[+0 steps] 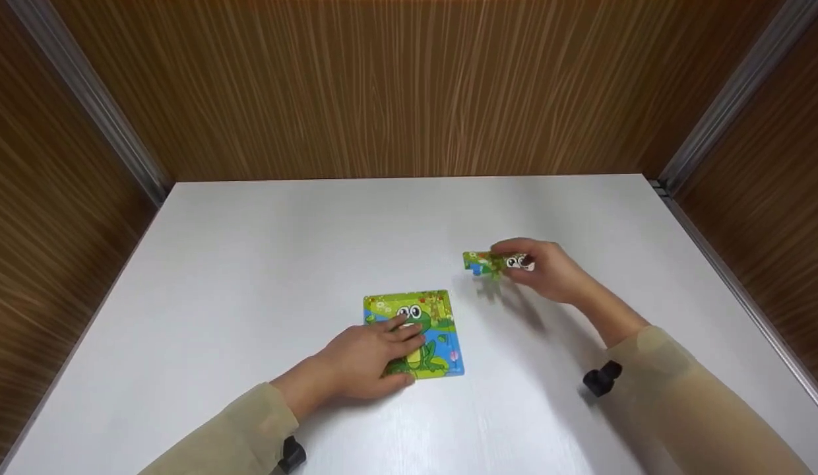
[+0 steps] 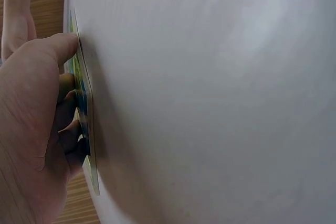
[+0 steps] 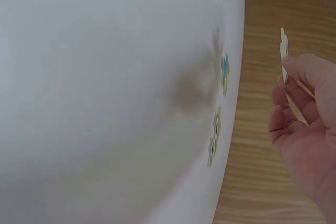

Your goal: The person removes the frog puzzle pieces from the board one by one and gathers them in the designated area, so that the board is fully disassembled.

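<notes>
Progress is looking partial from where I am standing: a square, frog-printed puzzle board in green and blue is lying in the middle of the white worktop, and at least three pieces are sitting outside it. The left hand is resting across the board with fingers spread, its thumb touching the near edge. The right hand is pinching a thin, jagged, pale-edged piece above the worktop, its other fingers curling loosely. Beneath it, a green-and-blue piece and a piece showing two white eyes are lying loose. The board is showing eyes too, so I am guessing a printed base with those places unfilled; the left hand is hiding the rest, and I cannot tell how many pieces are seated. Bare worktop is running between board and pieces, with broad room leftward and behind. Brown wood-grain panels are enclosing the back and sides, standing well apart from both hands.
</notes>
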Action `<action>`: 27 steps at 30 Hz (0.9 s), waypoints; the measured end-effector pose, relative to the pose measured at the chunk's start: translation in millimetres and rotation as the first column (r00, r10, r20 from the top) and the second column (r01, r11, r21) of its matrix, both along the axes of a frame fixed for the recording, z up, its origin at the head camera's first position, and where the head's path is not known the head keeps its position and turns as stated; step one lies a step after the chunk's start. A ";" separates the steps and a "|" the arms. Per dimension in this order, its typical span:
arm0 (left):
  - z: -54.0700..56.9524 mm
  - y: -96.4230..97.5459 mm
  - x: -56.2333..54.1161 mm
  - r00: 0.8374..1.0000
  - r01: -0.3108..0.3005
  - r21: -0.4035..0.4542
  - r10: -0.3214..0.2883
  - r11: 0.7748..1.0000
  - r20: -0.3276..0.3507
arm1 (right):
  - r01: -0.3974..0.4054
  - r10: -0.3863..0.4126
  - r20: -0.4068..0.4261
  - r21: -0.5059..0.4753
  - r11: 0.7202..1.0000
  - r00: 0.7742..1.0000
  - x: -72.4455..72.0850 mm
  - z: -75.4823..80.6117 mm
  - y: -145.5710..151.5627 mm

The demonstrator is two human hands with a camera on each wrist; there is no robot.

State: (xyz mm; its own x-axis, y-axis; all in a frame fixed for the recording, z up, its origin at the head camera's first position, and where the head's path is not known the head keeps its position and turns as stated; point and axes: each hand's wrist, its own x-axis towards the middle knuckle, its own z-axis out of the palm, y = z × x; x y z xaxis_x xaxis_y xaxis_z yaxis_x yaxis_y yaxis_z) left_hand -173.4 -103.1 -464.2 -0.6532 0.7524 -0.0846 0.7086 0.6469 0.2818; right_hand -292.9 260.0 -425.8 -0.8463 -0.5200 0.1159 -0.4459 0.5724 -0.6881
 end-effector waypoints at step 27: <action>-3.0 1.1 -1.9 1.000 0.002 -0.008 -0.002 1.000 -0.007 | 0.286 -0.305 0.148 0.135 0.949 0.941 -28.7 -23.4 105.1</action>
